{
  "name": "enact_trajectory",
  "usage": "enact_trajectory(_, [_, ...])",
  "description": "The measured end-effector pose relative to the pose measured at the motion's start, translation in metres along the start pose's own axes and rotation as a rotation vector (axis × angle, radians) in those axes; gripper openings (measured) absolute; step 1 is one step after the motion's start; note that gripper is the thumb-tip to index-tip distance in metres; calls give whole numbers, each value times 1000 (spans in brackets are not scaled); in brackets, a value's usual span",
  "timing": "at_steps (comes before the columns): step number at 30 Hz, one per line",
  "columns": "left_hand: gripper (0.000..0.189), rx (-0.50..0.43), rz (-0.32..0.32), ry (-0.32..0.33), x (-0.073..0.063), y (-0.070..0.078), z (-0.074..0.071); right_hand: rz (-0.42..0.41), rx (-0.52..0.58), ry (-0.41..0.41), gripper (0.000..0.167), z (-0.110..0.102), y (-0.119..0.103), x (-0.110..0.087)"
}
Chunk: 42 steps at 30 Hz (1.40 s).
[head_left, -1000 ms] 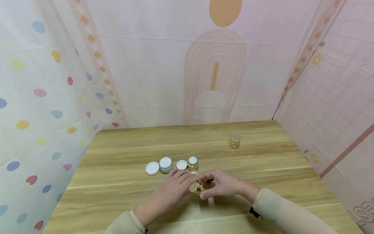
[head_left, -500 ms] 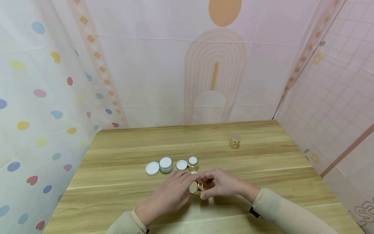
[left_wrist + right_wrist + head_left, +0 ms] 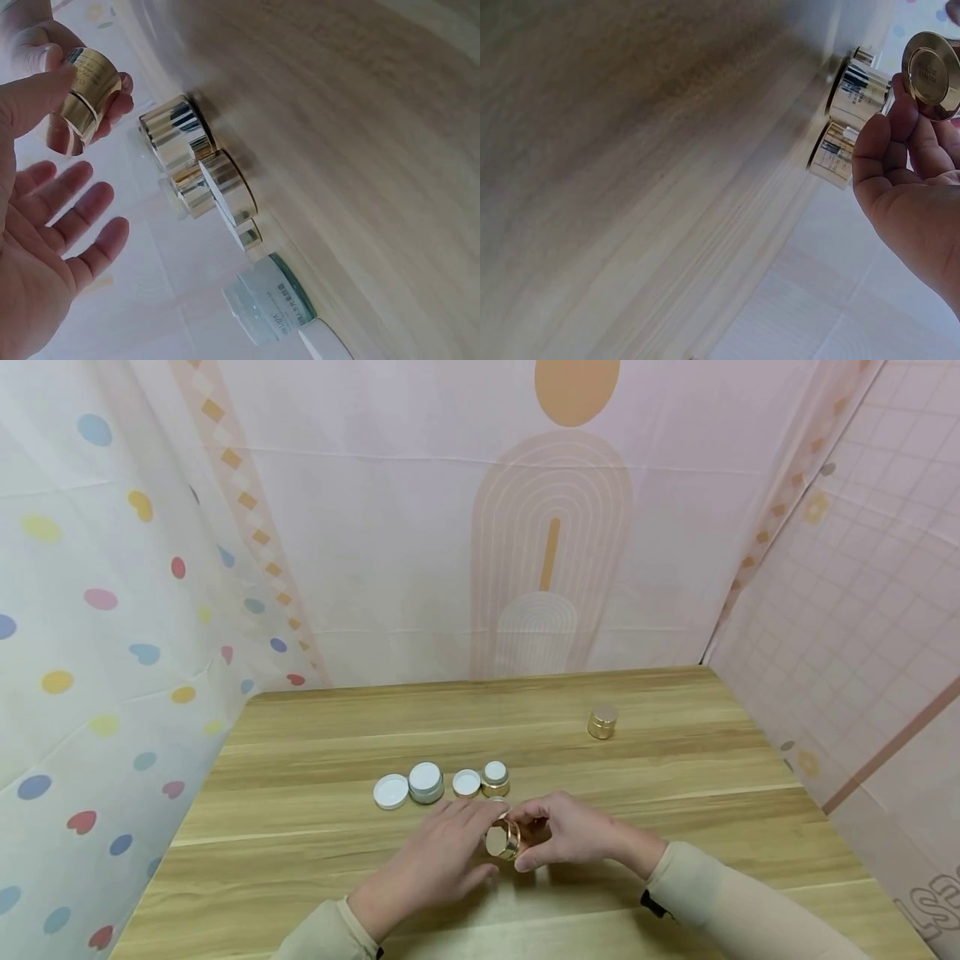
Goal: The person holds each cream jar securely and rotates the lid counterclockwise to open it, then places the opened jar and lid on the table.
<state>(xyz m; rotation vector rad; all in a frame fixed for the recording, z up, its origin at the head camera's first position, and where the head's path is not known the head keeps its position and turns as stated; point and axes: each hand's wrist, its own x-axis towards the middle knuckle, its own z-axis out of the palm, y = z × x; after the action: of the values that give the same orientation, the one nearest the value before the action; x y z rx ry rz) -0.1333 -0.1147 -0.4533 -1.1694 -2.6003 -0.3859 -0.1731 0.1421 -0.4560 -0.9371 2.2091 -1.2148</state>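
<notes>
A small gold cosmetic jar (image 3: pixel 502 839) is gripped between the thumb and fingers of my right hand (image 3: pixel 566 833). It is tipped on its side, with its round gold lid turned to the left. In the right wrist view the engraved base of the jar (image 3: pixel 930 71) shows beside the right fingers. My left hand (image 3: pixel 442 852) is open beside the lid, fingers spread. In the left wrist view its thumb overlaps the jar (image 3: pixel 91 86), while the other fingers stand apart from it. Partly hidden behind the left fingertips is another gold jar or lid (image 3: pixel 498 802).
Beyond the hands stand an uncovered gold jar (image 3: pixel 495 781) with an upturned lid (image 3: pixel 467 783), and a pale green jar (image 3: pixel 426 783) with a white-lined lid (image 3: pixel 391 792). A covered gold jar (image 3: pixel 602 723) is at the back right of the wooden table (image 3: pixel 337 727).
My left fingers and thumb have spread and drawn slightly away from the jar's lid, showing more of it. The right hand keeps its hold in the same place.
</notes>
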Motion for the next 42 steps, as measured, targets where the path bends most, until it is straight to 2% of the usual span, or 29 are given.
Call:
enact_trajectory(4, [73, 20, 32, 18, 1, 1, 2, -13, -6, 8, 48, 0, 1, 0])
enact_trajectory(9, [66, 5, -14, -9, 0, 2, 2, -16, -15, 3, 45, 1, 1, 1])
enact_trajectory(20, [74, -8, -63, -40, -1, 3, 2, 9, -40, -1, 46, 1, 0, 1])
enact_trajectory(24, [75, -19, -46, -38, -1, 3, 1, 11, -55, 14, 46, 1, 0, 0])
enact_trajectory(30, [68, 0, 3, 20, 0, 3, 3, 23, -86, 29, 55, 2, -1, 0])
enact_trajectory(37, [67, 4, -15, 13, -1, 3, 4, 42, -105, 33, 55, 5, -1, 1])
enact_trajectory(42, [63, 25, 1, 36, -1, 4, 5, 23, -135, 47, 52, 6, 0, 2])
